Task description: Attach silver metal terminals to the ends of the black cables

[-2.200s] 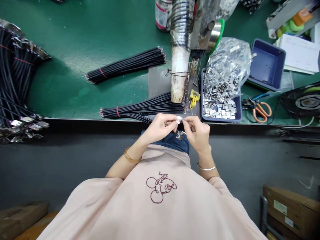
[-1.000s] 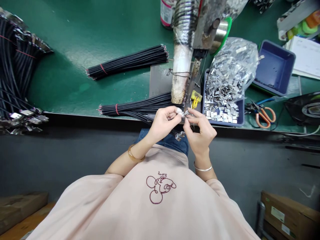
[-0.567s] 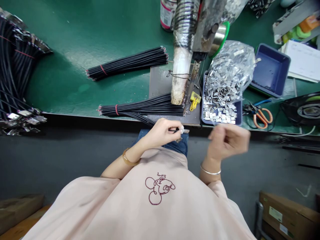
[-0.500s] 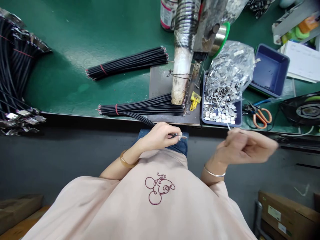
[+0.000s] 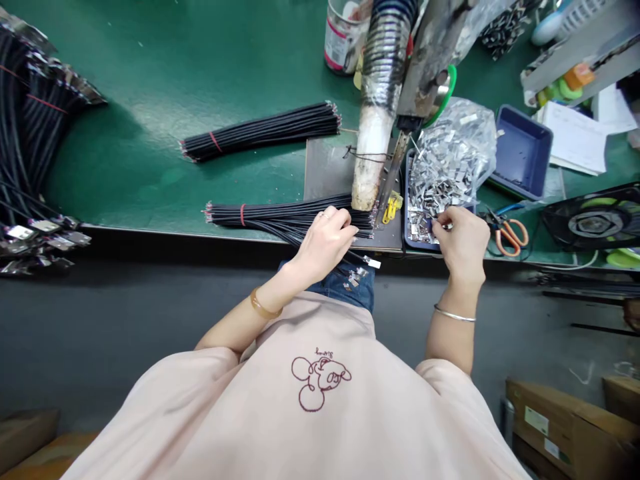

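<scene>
Left hand (image 5: 325,243) curls over slim black cables (image 5: 287,215); right hand (image 5: 463,239) sits among silver metal connectors (image 5: 417,217), likely kept at three o'clock for reach. Can't tell either grip.

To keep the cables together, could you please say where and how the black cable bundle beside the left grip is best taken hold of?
I'd probably hold the black cable bundle at its red band, from above and left: it lies gathered there, but fans out rightward, where the left grip partly covers it.

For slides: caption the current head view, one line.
Left hand over the nearer cable bundle; right hand at the blue tray of metal pieces.
</scene>
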Motion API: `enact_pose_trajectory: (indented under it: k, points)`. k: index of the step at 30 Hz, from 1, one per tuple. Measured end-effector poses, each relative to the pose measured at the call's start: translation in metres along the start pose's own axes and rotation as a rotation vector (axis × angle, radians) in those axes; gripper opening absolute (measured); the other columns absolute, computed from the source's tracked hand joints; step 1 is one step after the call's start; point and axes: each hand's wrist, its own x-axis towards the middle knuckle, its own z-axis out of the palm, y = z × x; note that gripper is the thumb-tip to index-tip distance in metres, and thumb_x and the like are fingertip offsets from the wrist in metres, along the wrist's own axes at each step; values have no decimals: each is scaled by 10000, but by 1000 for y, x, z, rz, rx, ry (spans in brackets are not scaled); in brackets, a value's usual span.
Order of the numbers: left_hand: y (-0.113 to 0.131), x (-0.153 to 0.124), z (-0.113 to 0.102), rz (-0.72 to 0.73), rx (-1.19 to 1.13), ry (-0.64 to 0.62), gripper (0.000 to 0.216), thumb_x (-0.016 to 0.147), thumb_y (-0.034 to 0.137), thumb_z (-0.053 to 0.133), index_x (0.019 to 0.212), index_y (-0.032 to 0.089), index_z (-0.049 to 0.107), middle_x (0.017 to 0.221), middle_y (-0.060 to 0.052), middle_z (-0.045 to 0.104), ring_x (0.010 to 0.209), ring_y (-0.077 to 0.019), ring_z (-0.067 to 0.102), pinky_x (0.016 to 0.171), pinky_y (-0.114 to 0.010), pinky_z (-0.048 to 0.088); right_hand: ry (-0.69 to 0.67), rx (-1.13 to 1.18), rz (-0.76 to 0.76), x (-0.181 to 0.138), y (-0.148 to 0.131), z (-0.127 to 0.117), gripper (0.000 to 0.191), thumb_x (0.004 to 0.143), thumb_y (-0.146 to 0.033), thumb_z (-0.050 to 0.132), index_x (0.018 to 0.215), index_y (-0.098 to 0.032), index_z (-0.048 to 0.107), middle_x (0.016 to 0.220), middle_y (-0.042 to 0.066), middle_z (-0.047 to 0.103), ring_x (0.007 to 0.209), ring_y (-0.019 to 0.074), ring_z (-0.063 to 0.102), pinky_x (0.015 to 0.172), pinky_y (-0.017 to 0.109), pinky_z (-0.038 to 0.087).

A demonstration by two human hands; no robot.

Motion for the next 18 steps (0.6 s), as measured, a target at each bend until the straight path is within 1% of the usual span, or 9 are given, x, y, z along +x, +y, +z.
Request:
enact_pose_trajectory:
  k: [2, 5, 8, 10, 12, 14, 15, 16, 18]
  points:
    - [-1, 2, 5, 20, 105, -26, 262, 979, 168, 515, 791, 148, 696, 884, -118, 648, 840, -237, 521, 751, -372, 418, -14, -30, 3, 4, -1, 1, 192, 780, -132, 576, 668, -235, 460, 739, 25, 599, 698, 190, 532, 720, 333, 411]
    - [0, 1, 7, 23, 51, 41, 294, 1002, 184, 485, 782, 158, 678, 880, -102, 654, 814, -216, 521, 752, -356, 426, 36, -13, -23, 2, 2, 1, 177, 775, -154, 556, 674, -240, 440, 695, 16, 580, 660, 180, 513, 684, 324, 404]
    - [1, -2, 5, -8, -116, 136, 249, 1003, 196, 506, 819, 166, 671, 879, -79, 677, 801, -188, 551, 767, -333, 467, 184, 55, -40, -7, 4, -1, 150, 817, -217, 555, 700, -241, 464, 692, 11, 583, 639, 174, 526, 654, 323, 424]
    - [3, -4, 2, -21, -190, 165, 215, 998, 182, 507, 844, 166, 656, 879, -74, 688, 811, -181, 575, 795, -328, 485, 333, 130, -38, -15, -2, -5, 128, 842, -242, 571, 731, -231, 509, 717, 7, 604, 608, 160, 525, 648, 330, 448]
    - [5, -4, 0, -4, -215, 192, 177, 986, 174, 514, 868, 161, 646, 859, -76, 689, 805, -182, 586, 806, -331, 487, 486, 286, 3, -26, -15, -11, 114, 861, -258, 605, 772, -220, 544, 763, 3, 630, 578, 144, 539, 624, 330, 476]
    - [8, -4, 0, 39, -231, 207, 142, 967, 182, 538, 888, 156, 653, 825, -75, 684, 775, -181, 587, 789, -327, 489, 571, 535, 76, -37, -36, -15, 144, 889, -292, 638, 806, -218, 547, 832, 10, 648, 571, 138, 591, 559, 314, 501]
    - [9, -4, 0, 56, -245, 202, 134, 958, 185, 548, 894, 156, 662, 807, -70, 681, 756, -177, 587, 766, -316, 488, 576, 659, 100, -43, -47, -16, 171, 898, -312, 656, 811, -221, 540, 869, 16, 653, 579, 140, 623, 531, 308, 516]
    - [10, -3, 0, 67, -264, 183, 136, 949, 186, 552, 894, 157, 672, 786, -63, 676, 729, -167, 586, 734, -300, 485, 562, 722, 101, -49, -59, -16, 173, 906, -323, 666, 823, -222, 552, 877, 17, 661, 612, 148, 659, 545, 307, 538]
    - [11, -2, 0, 46, -314, 122, 148, 933, 180, 554, 871, 160, 687, 724, -37, 656, 652, -138, 567, 650, -259, 455, 510, 735, 43, -59, -79, -13, 141, 909, -313, 687, 836, -221, 609, 901, 32, 691, 761, 179, 718, 640, 324, 587]
